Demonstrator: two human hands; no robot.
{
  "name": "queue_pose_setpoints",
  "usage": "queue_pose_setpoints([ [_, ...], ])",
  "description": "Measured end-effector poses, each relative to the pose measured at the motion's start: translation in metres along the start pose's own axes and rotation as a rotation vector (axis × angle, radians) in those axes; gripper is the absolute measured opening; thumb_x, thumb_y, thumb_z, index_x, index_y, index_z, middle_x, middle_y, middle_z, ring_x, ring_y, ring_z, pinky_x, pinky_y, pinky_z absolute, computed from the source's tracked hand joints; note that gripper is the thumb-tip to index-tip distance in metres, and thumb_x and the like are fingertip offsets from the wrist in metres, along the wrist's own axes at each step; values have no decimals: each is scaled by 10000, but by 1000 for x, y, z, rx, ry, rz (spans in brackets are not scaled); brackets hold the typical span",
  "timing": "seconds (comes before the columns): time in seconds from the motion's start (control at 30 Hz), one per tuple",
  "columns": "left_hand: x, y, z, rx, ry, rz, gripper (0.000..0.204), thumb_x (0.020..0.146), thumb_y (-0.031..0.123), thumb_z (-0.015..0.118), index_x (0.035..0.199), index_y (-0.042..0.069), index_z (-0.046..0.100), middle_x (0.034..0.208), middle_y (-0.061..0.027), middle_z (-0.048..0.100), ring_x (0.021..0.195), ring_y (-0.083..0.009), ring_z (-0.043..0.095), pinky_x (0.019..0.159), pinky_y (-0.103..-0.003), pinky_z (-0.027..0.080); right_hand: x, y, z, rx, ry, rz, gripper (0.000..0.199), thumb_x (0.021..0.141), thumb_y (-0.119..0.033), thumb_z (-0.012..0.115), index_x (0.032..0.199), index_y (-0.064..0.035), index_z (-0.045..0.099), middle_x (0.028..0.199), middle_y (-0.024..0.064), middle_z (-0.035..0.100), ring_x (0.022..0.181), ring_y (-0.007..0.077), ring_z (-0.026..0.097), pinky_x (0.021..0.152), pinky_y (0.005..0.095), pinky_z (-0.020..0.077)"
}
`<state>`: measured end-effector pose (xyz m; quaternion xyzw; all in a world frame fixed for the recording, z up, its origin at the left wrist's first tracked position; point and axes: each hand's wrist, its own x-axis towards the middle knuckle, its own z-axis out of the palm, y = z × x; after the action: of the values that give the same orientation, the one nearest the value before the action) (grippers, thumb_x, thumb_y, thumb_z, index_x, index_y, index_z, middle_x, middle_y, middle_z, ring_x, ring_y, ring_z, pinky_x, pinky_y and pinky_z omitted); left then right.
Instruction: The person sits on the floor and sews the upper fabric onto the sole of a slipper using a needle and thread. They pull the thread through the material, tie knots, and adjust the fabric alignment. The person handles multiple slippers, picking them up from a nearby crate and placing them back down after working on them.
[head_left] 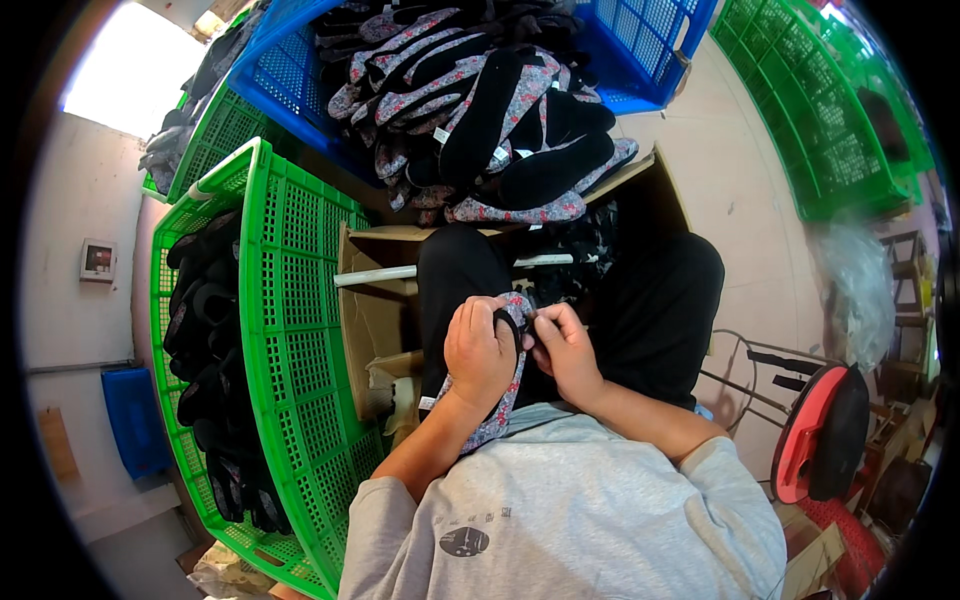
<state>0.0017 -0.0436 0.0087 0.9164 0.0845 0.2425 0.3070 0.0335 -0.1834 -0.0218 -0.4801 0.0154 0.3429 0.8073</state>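
A floral slipper (492,428) with grey and red patterned fabric and a black part lies over my lap, one end pointing away from me. My left hand (478,350) is wrapped round it, thumb near the black opening. My right hand (567,357) is closed in a pinch at the slipper's far end; whether a small piece sits between those fingertips is too small to tell. Just beyond my knees a heap of similar floral slippers (520,130) with black soles fills a blue crate (285,95).
At my left stands a green crate (300,290) holding dark slippers (205,350). A cardboard box (375,300) and a white rod (375,275) lie around my knees. Green crates (830,140) stand far right, near a red-and-black round seat (815,435).
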Motion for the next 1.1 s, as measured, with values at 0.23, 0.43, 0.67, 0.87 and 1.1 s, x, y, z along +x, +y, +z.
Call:
queue_pose_setpoints([
  [0.23,1,1,-3,-15,8,0,196,754,-69,579,927,24,584,900,-127,635,863,-334,617,769,-405,504,14,-10,-20,152,253,72,274,1021,-322,536,1210,-127,498,855,-11,593,565,26,418,447,168,303],
  [0.43,10,-9,-23,-91,-125,-108,258,726,-40,644,966,53,628,916,-104,640,882,-318,621,779,-388,507,15,-13,-44,6,198,147,184,954,-275,639,907,-121,550,894,14,668,561,26,486,428,168,295],
  [0.67,35,-20,-55,-199,-437,-364,182,713,-1,704,872,6,615,719,-66,569,632,-149,542,620,-273,464,20,-18,-54,-137,98,181,176,946,-222,618,817,-109,582,1108,71,694,751,67,617,426,169,315],
  [0.87,53,-17,-53,-73,-527,-301,184,721,92,711,830,29,577,691,-124,590,661,-292,593,611,-390,459,24,-42,-10,-367,-149,-122,569,875,-145,710,1385,-35,483,1300,65,568,1062,116,574,883,253,476],
  [1.1,68,-5,-35,-73,-388,-270,198,673,76,698,774,6,543,654,-123,552,611,-245,554,578,-363,434,31,-67,21,-1119,-103,-274,858,787,-417,750,1478,-91,360,1179,258,612,1080,389,612,917,424,482],
])
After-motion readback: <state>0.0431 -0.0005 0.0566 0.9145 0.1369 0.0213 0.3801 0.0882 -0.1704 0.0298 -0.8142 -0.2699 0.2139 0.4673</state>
